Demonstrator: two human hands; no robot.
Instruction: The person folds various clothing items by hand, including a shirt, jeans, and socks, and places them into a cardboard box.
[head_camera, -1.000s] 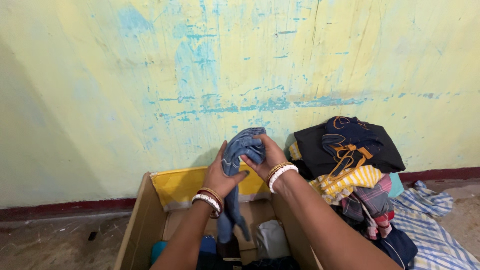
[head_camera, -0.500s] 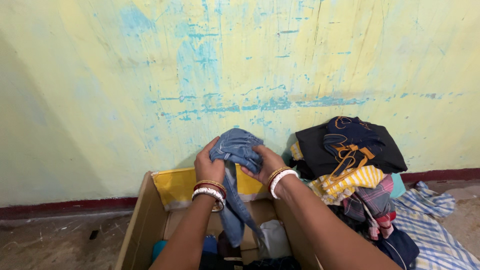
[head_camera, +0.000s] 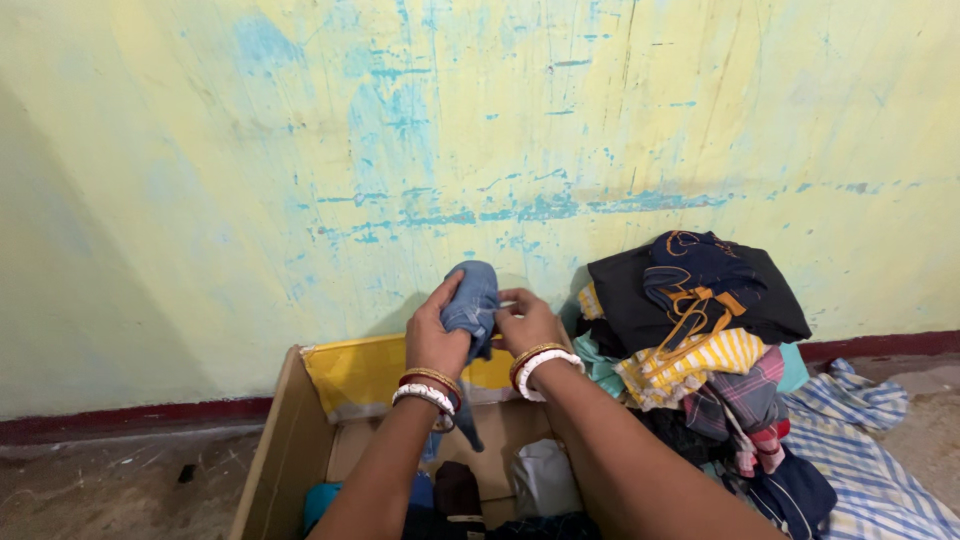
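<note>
Denim-blue cloth (head_camera: 470, 305), bunched into a tight bundle, held up above the cardboard box (head_camera: 290, 450). Left hand (head_camera: 435, 335) wraps its near side, fingers closed on it; right hand (head_camera: 525, 320) pinches the other edge. Bundle looks nearly rolled (one tail hangs loose below). Box already holds several folded pieces. Heap of clothes (head_camera: 700, 340) sits just right of the box against the wall, seemingly unsorted, so much appears left.
</note>
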